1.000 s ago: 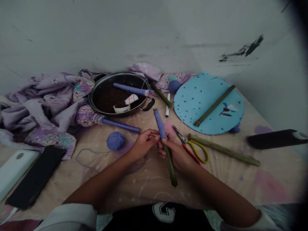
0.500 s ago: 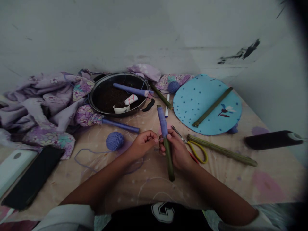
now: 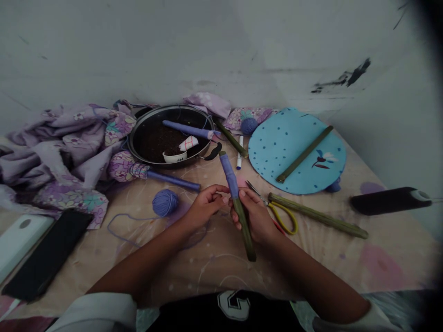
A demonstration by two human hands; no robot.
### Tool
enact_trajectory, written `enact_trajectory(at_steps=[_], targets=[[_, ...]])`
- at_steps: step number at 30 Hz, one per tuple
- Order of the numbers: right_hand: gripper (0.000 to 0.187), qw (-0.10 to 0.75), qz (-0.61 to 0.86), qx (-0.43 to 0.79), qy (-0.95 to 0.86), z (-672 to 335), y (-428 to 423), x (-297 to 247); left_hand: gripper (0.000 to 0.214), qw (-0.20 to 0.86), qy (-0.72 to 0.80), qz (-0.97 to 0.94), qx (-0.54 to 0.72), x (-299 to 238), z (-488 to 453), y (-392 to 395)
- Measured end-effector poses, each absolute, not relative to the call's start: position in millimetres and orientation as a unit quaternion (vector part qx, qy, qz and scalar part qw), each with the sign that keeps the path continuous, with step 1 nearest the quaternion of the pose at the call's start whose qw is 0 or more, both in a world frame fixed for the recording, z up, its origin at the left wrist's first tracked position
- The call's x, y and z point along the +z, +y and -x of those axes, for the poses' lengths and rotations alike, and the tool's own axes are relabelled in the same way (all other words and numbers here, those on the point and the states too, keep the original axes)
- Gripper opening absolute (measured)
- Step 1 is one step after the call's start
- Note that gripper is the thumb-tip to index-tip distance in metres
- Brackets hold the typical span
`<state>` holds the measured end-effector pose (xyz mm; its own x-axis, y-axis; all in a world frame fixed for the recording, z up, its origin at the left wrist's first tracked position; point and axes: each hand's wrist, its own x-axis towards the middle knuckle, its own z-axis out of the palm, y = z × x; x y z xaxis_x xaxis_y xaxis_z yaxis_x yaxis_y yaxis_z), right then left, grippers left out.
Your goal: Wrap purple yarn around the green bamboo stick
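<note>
My right hand is closed around a green plant stick whose upper half is wrapped in purple yarn. The stick stands tilted, its top leaning left and away from me. Just left of it, my left hand pinches the yarn strand close to the edge of the wrapping; the strand itself is hardly visible. A ball of purple yarn lies left of my left hand, with a loose strand curving over the tablecloth below it. Scissors with yellow handles rest beside my right hand.
Behind my hands is a black pan with dark soil, a broken cup and a wrapped stick. A blue round board carries another stick. Floral cloth, a phone, a marker and a black bottle lie around.
The wrapped stick has tilted further, its top moving left and its lower end right. My left hand has come slightly nearer the stick.
</note>
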<state>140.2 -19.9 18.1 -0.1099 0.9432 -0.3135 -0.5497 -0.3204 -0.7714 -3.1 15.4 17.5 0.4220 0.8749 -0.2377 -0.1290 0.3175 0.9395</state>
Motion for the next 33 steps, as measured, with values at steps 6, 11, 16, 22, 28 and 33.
enact_trajectory(at_steps=[6,11,16,22,28,33], targets=[[0.028,0.492,0.41,0.726,-0.25,-139.4,-21.3,16.9,0.041,0.718,0.381,-0.453,0.365,16.0,-0.8,12.5],[0.028,0.482,0.421,0.733,-0.23,-139.8,-21.0,15.6,0.031,0.772,0.296,-0.437,0.353,17.9,-4.7,8.6],[0.023,0.499,0.399,0.735,-0.229,-140.7,-21.9,16.1,0.028,0.754,0.309,-0.435,0.384,15.4,-6.5,9.4],[0.017,0.501,0.409,0.721,-0.249,-138.0,-23.4,18.8,0.031,0.757,0.31,-0.435,0.375,14.4,-4.8,10.5],[0.025,0.459,0.426,0.733,-0.265,-137.6,-22.6,22.6,0.026,0.747,0.322,-0.438,0.381,17.6,-2.0,7.7],[0.025,0.461,0.468,0.701,-0.278,-137.5,-22.2,20.2,0.025,0.71,0.36,-0.438,0.418,15.5,-3.0,8.6]])
